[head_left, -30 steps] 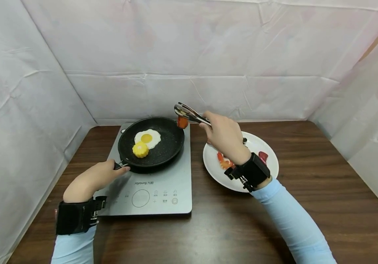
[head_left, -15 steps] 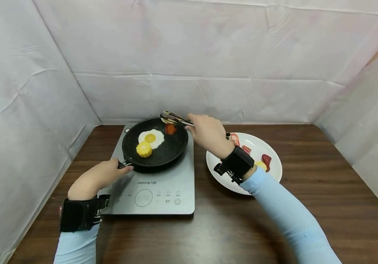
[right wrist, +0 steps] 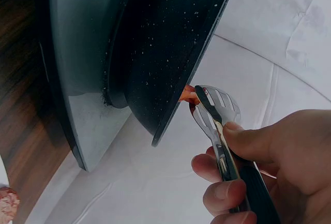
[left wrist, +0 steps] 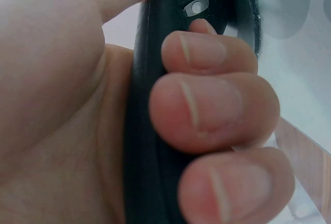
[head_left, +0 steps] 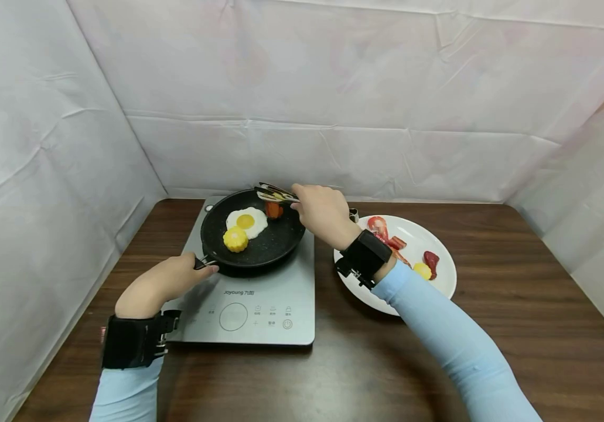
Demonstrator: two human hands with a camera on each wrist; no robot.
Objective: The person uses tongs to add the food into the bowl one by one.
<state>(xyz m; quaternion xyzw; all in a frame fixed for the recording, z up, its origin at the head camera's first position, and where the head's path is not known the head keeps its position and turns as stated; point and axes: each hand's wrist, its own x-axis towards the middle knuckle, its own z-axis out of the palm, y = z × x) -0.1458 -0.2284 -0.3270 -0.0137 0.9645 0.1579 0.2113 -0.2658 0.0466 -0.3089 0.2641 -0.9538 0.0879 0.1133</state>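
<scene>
My left hand [head_left: 167, 281] grips the black handle [left wrist: 147, 125] of the frying pan [head_left: 280, 243], fingers curled round it in the left wrist view. In my right hand [head_left: 325, 214] is a pair of metal tongs [head_left: 280, 194] with slotted, fork-like ends [right wrist: 223, 102]. An orange-red piece of food [head_left: 274, 210] sits at the tongs' tips, low over the pan's far right part; the pan's wall hides most of it in the right wrist view. A fried egg [head_left: 254, 220] lies in the pan, with a yellow corn slice [head_left: 235, 240] against its near edge.
Under the pan is a silver induction cooktop [head_left: 291, 334]. To its right, a white plate [head_left: 443, 287] bears shrimp [head_left: 377, 224], a dark red meat piece [head_left: 431, 262], a yellow slice [head_left: 422, 270] and other food, partly behind my right wrist. White sheets [head_left: 333, 88] enclose the wooden table [head_left: 502, 281].
My right hand has moved left and slightly down, bringing the tongs and the orange-red piece from the pan's right rim to inside the pan. My left hand keeps its grip on the handle.
</scene>
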